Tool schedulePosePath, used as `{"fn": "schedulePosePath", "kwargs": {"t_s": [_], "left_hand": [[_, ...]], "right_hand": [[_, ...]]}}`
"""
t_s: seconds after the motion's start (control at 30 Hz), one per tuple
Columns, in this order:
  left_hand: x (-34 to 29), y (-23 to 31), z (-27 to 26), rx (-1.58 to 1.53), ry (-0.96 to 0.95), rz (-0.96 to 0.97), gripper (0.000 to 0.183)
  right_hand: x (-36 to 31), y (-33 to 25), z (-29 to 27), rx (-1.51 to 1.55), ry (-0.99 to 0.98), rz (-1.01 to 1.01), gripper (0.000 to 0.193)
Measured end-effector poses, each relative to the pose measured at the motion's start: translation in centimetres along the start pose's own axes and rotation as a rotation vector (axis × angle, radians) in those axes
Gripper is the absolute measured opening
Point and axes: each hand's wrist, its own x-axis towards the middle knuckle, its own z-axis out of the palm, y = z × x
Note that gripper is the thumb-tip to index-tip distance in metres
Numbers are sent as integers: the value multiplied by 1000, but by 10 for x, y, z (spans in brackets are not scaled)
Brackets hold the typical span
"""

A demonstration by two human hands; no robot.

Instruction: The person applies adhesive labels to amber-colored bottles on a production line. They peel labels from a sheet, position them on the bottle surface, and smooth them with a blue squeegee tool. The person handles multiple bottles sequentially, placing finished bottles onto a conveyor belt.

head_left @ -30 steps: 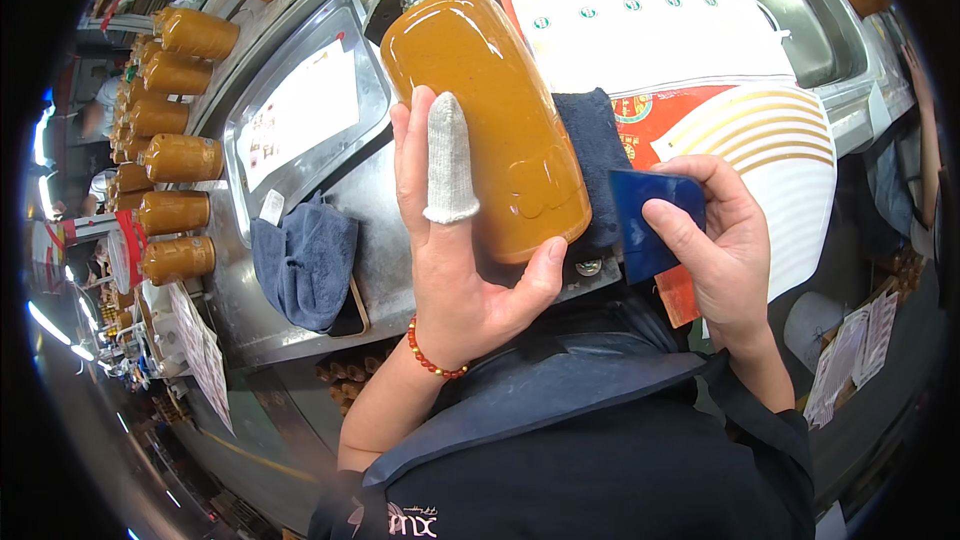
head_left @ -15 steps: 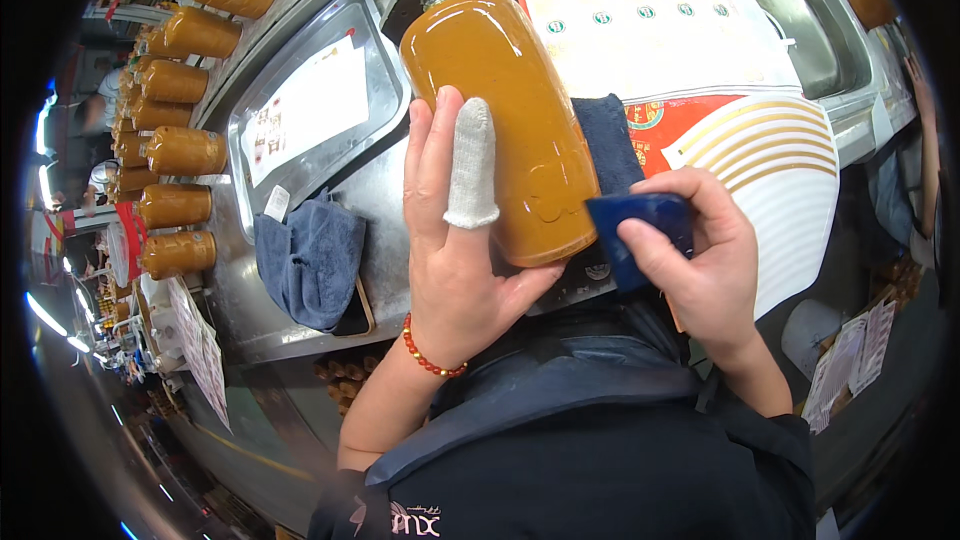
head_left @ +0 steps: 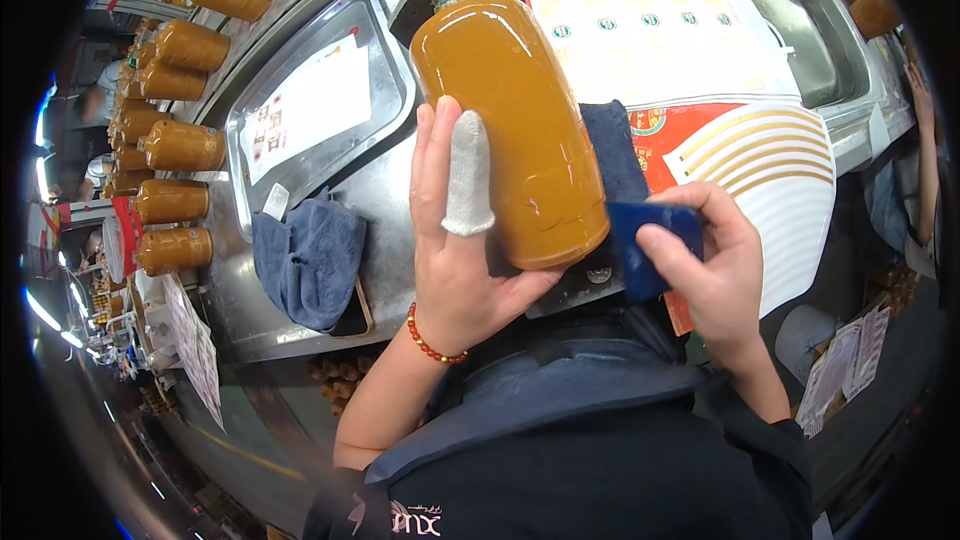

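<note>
A large glass bottle [head_left: 515,120] with amber-brown contents lies tilted, its clear glass neck pointing away from me. My left hand [head_left: 455,240] steadies it, fingers laid along its left side and thumb at its base. One finger wears a white knitted finger cot [head_left: 468,175]. Between the thumb and fingers of my right hand [head_left: 712,265] is a flat dark blue scraper [head_left: 640,260], close beside the bottle's lower right edge. A dark blue cloth [head_left: 612,145] lies just beyond the scraper.
Sheets of labels with gold stripes [head_left: 765,165] lie at right, near a metal sink [head_left: 790,25]. A metal tray [head_left: 385,30] holds a white sheet. A crumpled blue cloth [head_left: 312,265] rests over a phone-like object. Several similar bottles [head_left: 185,145] line the left.
The bottle and my left hand appear shifted slightly right. My right hand with the scraper has moved a little right and down, staying close to the bottle's edge.
</note>
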Motion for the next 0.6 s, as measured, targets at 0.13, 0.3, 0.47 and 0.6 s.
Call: {"fn": "schedulePosePath", "kwargs": {"t_s": [0.13, 0.3, 0.47, 0.6], "left_hand": [[-4, -4, 4, -74, 16, -5, 119], [-8, -9, 3, -153, 21, -10, 119], [1, 17, 1, 123, 9, -2, 117], [12, 17, 9, 262, -21, 72, 115]], "right_hand": [[-3, 0, 12, -42, -92, -95, 24], [4, 13, -7, -77, 42, 6, 20], [-7, -3, 11, -47, -79, -149, 23], [-1, 0, 8, -24, -28, -64, 22]]}}
